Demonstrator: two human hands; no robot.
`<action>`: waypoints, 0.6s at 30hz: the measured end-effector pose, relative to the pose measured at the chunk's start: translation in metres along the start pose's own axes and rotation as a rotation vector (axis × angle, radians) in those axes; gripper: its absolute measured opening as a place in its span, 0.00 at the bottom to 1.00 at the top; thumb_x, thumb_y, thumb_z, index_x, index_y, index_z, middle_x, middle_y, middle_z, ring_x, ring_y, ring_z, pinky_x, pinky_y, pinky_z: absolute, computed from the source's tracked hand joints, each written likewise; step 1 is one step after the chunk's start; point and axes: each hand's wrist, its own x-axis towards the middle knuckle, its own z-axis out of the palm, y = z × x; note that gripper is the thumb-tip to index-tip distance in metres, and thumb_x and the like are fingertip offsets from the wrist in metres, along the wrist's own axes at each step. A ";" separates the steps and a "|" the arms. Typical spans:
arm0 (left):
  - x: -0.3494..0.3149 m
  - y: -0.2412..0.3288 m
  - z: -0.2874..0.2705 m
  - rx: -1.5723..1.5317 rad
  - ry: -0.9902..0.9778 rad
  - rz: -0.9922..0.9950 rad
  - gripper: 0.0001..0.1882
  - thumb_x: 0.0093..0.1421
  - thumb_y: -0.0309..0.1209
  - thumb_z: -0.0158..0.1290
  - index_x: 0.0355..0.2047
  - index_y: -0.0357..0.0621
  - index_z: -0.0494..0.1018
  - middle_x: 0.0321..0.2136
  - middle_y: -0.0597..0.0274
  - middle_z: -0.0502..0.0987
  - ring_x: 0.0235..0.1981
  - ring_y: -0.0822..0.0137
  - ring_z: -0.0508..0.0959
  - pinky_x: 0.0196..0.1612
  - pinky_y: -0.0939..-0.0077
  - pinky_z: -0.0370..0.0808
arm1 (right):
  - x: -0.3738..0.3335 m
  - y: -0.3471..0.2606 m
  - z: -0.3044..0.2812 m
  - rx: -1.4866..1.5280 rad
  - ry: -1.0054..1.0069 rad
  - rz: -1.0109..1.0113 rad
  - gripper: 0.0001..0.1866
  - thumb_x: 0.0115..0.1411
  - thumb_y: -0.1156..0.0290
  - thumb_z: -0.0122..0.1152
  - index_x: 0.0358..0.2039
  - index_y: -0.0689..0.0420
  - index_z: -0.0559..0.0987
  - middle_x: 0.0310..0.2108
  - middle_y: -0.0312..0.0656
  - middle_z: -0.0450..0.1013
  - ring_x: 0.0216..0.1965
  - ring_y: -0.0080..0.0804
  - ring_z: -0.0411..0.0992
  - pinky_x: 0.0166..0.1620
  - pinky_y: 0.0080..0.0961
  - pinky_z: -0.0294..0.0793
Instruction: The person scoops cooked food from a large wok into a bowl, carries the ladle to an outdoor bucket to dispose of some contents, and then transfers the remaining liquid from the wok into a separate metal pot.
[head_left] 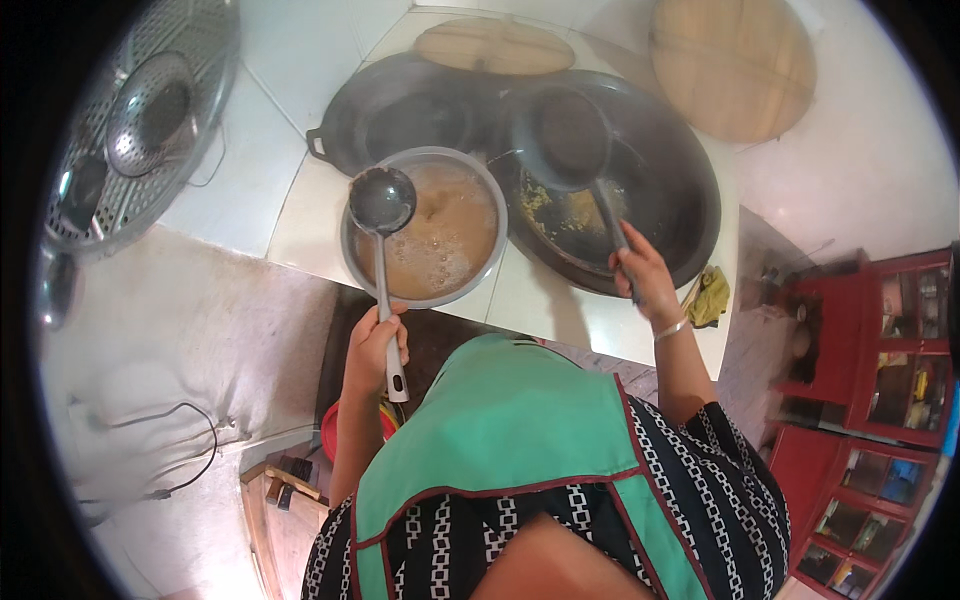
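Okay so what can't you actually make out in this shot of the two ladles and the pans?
Head view only:
- Left hand: its fingers cover part of the ladle handle.
- Right hand: hides the end of the skimmer handle.
- Basin: murky brown liquid hides its bottom.
- Large wok: the skimmer covers part of its inside.
- Red cabinet: contents blurred at the rim.

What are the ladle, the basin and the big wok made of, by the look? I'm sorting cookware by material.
The ladle looks like dull grey metal, its grip pale, perhaps plastic. The basin seems to be enamel or plastic: smooth grey rim, matte. The big wok looks like dark, blackened iron or steel. The round lids look like bare pale wood.
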 end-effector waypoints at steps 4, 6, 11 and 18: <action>0.079 0.012 0.123 0.034 0.075 -0.012 0.13 0.60 0.29 0.41 0.42 0.35 0.66 0.17 0.65 0.66 0.14 0.75 0.67 0.17 0.84 0.64 | 0.148 0.005 -0.200 -0.156 0.333 0.156 0.31 0.57 0.73 0.49 0.61 0.56 0.55 0.25 0.39 0.68 0.18 0.22 0.63 0.18 0.20 0.62; 0.115 0.012 0.167 0.033 0.105 -0.018 0.13 0.60 0.29 0.40 0.42 0.35 0.65 0.16 0.65 0.66 0.13 0.75 0.66 0.17 0.85 0.64 | 0.207 0.007 -0.275 -0.396 0.487 0.176 0.32 0.56 0.72 0.50 0.61 0.57 0.54 0.24 0.40 0.68 0.18 0.23 0.64 0.19 0.21 0.63; 0.189 0.014 0.266 0.030 0.106 -0.066 0.13 0.61 0.29 0.40 0.43 0.35 0.64 0.16 0.65 0.66 0.13 0.75 0.66 0.17 0.84 0.64 | 0.301 0.072 -0.385 -0.991 0.578 -0.115 0.31 0.55 0.71 0.51 0.60 0.56 0.56 0.25 0.41 0.69 0.19 0.27 0.65 0.19 0.24 0.66; 0.153 0.013 0.235 0.003 0.049 -0.020 0.13 0.61 0.29 0.40 0.43 0.35 0.64 0.16 0.65 0.66 0.13 0.75 0.67 0.17 0.85 0.64 | 0.244 0.029 -0.255 0.874 0.150 0.536 0.24 0.60 0.71 0.46 0.57 0.53 0.59 0.25 0.42 0.66 0.18 0.23 0.63 0.18 0.16 0.63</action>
